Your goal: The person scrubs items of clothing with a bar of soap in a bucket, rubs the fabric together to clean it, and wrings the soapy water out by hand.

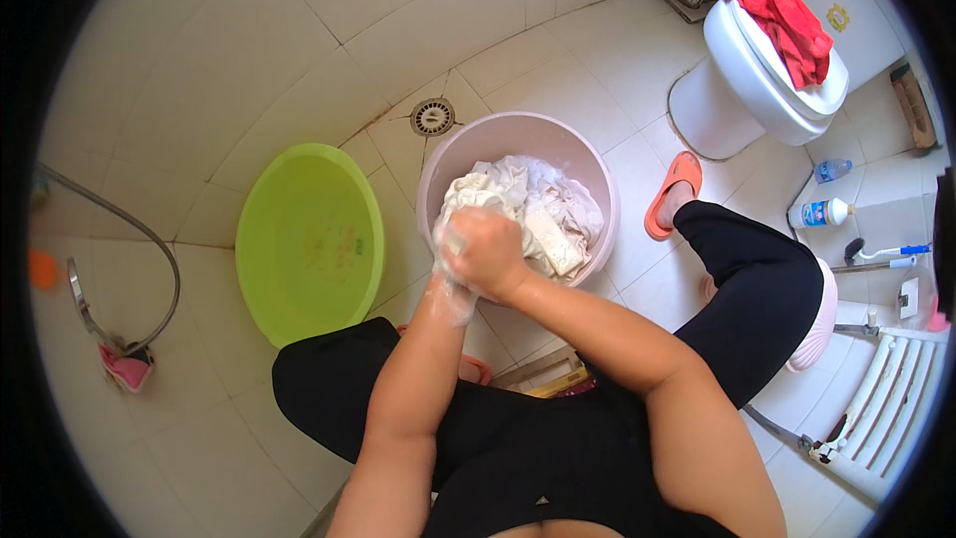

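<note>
My right hand (487,248) is clenched in a fist above a pink plastic basin (515,123). Pressed against it is my left hand (447,263), coated in white suds and largely hidden. Both close around a bunched, soapy piece of white cloth (455,237). Below them, the basin holds wet white laundry (497,183) with foam among the folds. Some of the fabric is cream, some faintly pink. A flat, off-white rectangular piece (556,243) lies on the laundry at the right; I cannot tell whether it is folded cloth.
A lime-green basin (261,254) tilts to the left, beside the tiled wall. Behind the basins is a round floor drain (432,117). A red cloth (792,30) drapes over the toilet lid (747,37). At right are bottles (818,214), a brush (889,251) and a white slatted rack (889,403).
</note>
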Available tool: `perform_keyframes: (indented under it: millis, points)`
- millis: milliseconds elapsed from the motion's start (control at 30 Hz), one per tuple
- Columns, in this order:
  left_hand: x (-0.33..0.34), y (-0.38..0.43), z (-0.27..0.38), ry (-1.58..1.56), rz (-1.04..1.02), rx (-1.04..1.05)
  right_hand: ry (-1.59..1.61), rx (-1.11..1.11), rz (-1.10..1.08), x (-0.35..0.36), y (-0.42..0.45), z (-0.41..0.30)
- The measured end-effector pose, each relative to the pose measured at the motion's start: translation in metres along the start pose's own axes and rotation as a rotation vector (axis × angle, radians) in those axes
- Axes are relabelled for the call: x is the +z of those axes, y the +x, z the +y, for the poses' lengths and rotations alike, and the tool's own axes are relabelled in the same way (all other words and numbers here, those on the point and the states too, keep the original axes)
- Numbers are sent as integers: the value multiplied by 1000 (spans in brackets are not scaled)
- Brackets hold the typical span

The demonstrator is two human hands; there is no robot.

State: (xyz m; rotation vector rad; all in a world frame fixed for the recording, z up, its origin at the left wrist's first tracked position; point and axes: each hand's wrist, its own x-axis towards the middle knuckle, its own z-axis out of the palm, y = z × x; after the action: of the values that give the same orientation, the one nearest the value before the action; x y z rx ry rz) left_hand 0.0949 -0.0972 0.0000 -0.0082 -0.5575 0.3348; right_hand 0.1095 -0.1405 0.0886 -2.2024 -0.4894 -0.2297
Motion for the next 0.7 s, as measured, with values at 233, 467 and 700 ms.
perform_keyframes:
  millis: [233, 467, 700]
  points:
    - [97, 65, -6, 451, 1053, -702, -280, 180, -213, -74, 68, 86]
    - [52, 61, 35, 742, 1082, -521, 1188, 528, -145, -156, 85, 60]
    - [112, 100, 16, 1995, 377, -1389, 1153, 293, 119, -222, 113, 41]
